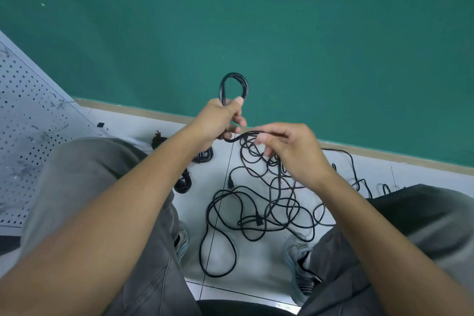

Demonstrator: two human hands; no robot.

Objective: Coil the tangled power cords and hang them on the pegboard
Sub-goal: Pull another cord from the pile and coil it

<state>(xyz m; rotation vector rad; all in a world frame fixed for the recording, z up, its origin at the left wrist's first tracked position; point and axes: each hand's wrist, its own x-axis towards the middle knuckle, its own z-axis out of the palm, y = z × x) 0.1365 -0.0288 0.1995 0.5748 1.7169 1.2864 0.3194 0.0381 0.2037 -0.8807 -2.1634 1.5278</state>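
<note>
A small coil of black rubber-sheathed power cord stands up out of the left hand, whose fingers and thumb are curled round the gathered loops; the coil's rounded top shows above the fist, against the green wall. From under that fist one strand runs across to the right hand, just beside it, which pinches the strand between thumb and curled fingers. The strand then drops from the right hand into the loose tangle of black power cords lying on the pale tiled floor below both hands, between the person's knees. Two black plug ends show in the tangle.

Below and to the left of the left hand, two finished black cord bundles lie on the floor, partly hidden by the left forearm. Another dark bundle behind them is too small to make out. Further left, a white perforated metal pegboard leans, cut off by the picture's edge. The tangle's right side disappears behind the right wrist and the grey trouser leg. Grey shoes peek out below.
</note>
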